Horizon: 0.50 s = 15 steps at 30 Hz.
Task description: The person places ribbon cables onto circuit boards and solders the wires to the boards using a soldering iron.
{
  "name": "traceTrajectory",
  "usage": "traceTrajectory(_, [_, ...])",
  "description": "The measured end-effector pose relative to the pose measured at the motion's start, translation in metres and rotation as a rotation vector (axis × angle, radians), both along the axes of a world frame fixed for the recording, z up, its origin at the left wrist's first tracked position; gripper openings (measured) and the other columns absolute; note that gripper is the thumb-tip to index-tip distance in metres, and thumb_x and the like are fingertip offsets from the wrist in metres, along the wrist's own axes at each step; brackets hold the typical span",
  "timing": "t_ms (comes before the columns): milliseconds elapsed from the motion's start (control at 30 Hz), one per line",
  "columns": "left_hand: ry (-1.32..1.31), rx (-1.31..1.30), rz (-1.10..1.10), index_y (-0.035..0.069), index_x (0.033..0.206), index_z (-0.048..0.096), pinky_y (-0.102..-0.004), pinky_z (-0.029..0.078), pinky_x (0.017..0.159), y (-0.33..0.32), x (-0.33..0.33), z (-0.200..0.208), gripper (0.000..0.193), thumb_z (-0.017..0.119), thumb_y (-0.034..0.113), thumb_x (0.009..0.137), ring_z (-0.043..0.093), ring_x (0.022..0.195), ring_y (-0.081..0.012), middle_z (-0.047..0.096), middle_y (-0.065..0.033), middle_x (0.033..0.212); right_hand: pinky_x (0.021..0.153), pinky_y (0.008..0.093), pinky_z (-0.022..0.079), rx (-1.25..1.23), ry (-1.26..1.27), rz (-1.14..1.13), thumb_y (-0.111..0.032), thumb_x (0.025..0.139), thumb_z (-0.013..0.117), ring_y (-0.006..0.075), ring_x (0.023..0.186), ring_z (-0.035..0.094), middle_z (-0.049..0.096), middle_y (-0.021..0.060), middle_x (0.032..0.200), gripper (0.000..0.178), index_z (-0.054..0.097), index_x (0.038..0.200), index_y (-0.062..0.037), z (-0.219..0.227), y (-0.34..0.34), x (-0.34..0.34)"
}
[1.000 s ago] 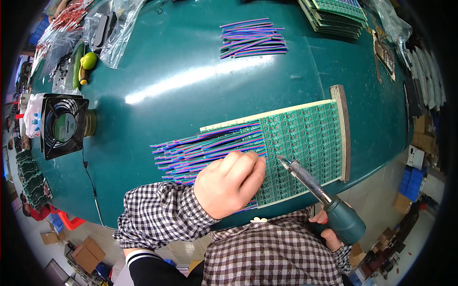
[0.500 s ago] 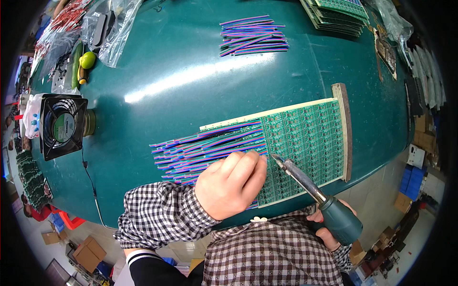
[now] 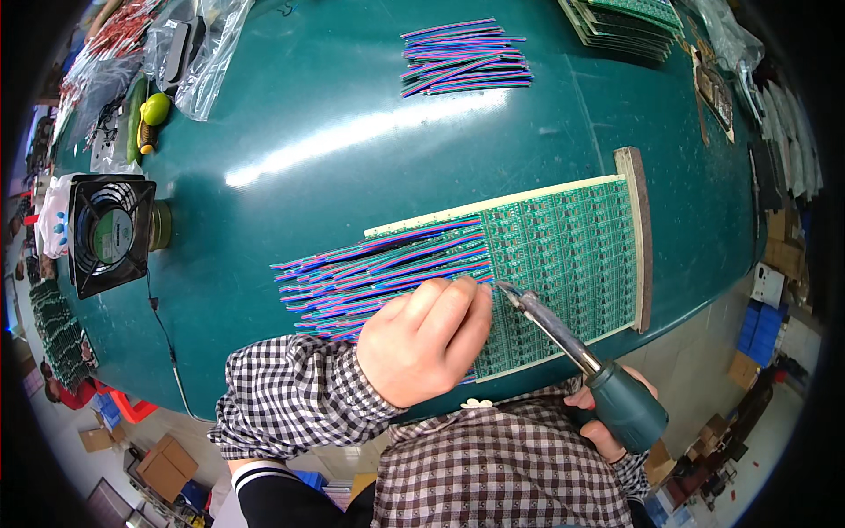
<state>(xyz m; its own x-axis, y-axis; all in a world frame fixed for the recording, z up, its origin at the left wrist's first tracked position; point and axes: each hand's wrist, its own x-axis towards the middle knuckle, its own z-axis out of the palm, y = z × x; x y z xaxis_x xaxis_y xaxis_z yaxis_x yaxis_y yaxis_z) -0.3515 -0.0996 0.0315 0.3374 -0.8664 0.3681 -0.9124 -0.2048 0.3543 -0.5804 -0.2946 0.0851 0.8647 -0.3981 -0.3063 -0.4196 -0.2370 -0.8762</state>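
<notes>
My left hand (image 3: 424,339) is closed in a pinch over the circuit board panel (image 3: 563,264), at the edge of the rows of multicoloured ribbon wires (image 3: 378,261). One wire end shows at its fingertips; most of that wire is hidden under the hand. The wires lie side by side, their right ends on the green panel and their left ends over the table. In my right hand (image 3: 607,422), partly hidden behind the handle, is a soldering iron (image 3: 627,407). Its tip meets the panel just right of my left fingertips.
A wooden strip (image 3: 635,238) borders the panel's right end. Loose ribbon wires (image 3: 466,57) lie farther back on the green table (image 3: 290,185). A black fan (image 3: 110,233) stands at left, near a cucumber (image 3: 135,119) and a green fruit (image 3: 156,109). Stacked boards (image 3: 620,31) sit back right.
The view has shifted slightly. Both hands keep almost the same place, with the iron's tip still beside the left fingertips.
</notes>
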Motion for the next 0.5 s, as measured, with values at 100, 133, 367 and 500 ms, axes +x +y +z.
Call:
traceTrajectory(100, [0.004,0.013,0.004,-0.002,0.107,0.070,-0.0268,0.050,0.064,-0.001,0.000,0.004,0.036,0.067,0.013,0.074,0.062,0.083,-0.0180,0.062,-0.0093,0.102,0.072,0.0366,0.057,0.021,0.016,-0.045,-0.050,0.080,0.086,0.0248,0.078,0.070,0.077,0.0040,0.090,0.046,0.078,0.096,-0.0077,0.005,0.001,-0.002])
traceTrajectory(133, [0.004,0.014,0.003,-0.002,0.107,0.070,-0.0268,0.050,0.064,-0.001,0.000,0.003,0.036,0.067,0.013,0.074,0.062,0.083,-0.0180,0.062,-0.0093,0.102,0.072,0.0366,0.057,0.021,0.017,-0.046,-0.050,0.080,0.086,0.0248,0.078,0.070,0.077,0.0040,0.090,0.046,0.078,0.096,-0.0077,0.006,0.002,-0.001])
traceTrajectory(367, [0.004,-0.004,0.020,-0.001,0.105,0.071,-0.0262,0.050,0.064,0.000,-0.001,0.001,0.035,0.068,0.012,0.073,0.063,0.083,-0.0170,0.062,-0.0084,0.101,0.072,0.0368,0.057,0.056,0.015,-0.054,-0.052,0.080,0.084,0.0233,0.078,0.070,0.078,0.0022,0.091,0.046,0.078,0.095,-0.0084,0.004,0.001,-0.002])
traceTrajectory(500, [0.005,-0.006,0.021,-0.001,0.105,0.071,-0.0260,0.051,0.063,-0.001,-0.001,0.001,0.034,0.069,0.011,0.073,0.063,0.082,-0.0169,0.063,-0.0085,0.101,0.071,0.0369,0.056,0.018,0.020,-0.052,-0.053,0.081,0.084,0.0242,0.077,0.069,0.078,0.0026,0.088,0.046,0.079,0.093,-0.0091,0.001,0.002,-0.008])
